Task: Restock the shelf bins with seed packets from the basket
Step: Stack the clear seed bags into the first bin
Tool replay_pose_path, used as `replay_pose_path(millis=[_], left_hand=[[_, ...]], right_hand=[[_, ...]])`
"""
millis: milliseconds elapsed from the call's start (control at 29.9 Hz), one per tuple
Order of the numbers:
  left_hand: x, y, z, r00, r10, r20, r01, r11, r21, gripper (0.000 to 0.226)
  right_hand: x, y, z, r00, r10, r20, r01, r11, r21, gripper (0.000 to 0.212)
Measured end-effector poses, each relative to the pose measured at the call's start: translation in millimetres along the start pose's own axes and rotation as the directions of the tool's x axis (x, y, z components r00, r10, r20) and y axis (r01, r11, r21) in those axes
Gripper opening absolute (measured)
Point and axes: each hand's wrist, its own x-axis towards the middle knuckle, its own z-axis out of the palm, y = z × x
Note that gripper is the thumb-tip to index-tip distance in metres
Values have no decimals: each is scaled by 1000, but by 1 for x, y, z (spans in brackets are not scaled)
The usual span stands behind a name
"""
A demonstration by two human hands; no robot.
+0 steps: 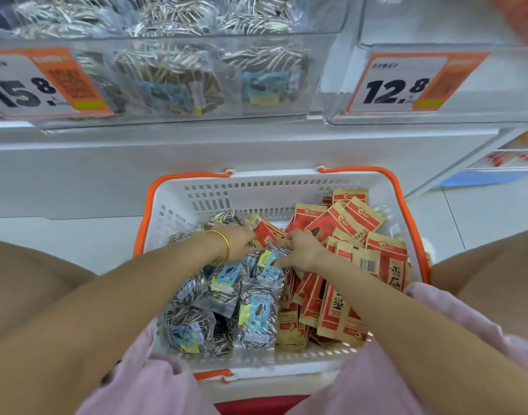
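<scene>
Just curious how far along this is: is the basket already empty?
No, the basket holds clear packets at left and red packets at right.

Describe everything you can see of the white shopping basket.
The basket is white plastic with slotted walls and two orange handles folded down along its rim. It sits low between the person's knees, before the shelf. Clear seed packets fill its left side, red-and-tan packets its right. The left hand and right hand reach in among them.
</scene>
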Motion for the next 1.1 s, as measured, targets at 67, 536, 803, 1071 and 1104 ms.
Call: replay_pose_path(millis=[67,536,803,1071,1104], left_hand=[[7,5,8,998,-19,63,16,999,48,40],[-19,-29,-32,985,-136,-102,16,672,-740,13],[-51,-40,-49,958,-198,-207,-83,499,-863,22],[-81,-19,-67,970,-199,-140,-67,336,-940,35],[-86,-16,-69,974,-197,-113,-55,278,-959,30]], right_hand=[[-1,0,0,1000,-7,25,8,999,-39,55],[-27,-5,-67,973,-99,-209,152,954,258,50],[-41,-15,-77,967,-192,-165,253,763,595,43],[-57,-34,-77,953,-258,-160,278,535,798,46],[-60,-37,-74,949,-272,-161,284,508,813,44]])
